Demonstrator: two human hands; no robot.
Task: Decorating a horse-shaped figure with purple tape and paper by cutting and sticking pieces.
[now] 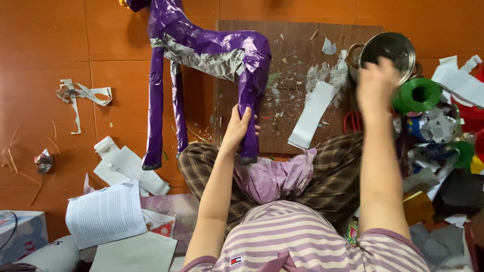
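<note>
The left hand's fingers (241, 120) are wrapped closed around a hind leg of the tall purple paper-covered animal figure with a grey newspaper belly (206, 48), apparently to keep it upright; its feet rest on the orange tiled floor (45, 45) and by the person's plaid-trousered knee. The right hand (375, 83) is blurred over the round shiny metal pot (390, 48) at the far right corner of the brown wooden board (292, 80); whether its fingers are open or closed cannot be told. The figure stands well left of that hand. A white paper strip (313, 115) lies on the board, a green tape roll (417, 94) just right of the pot, paper scraps (83, 94) on the floor.
</note>
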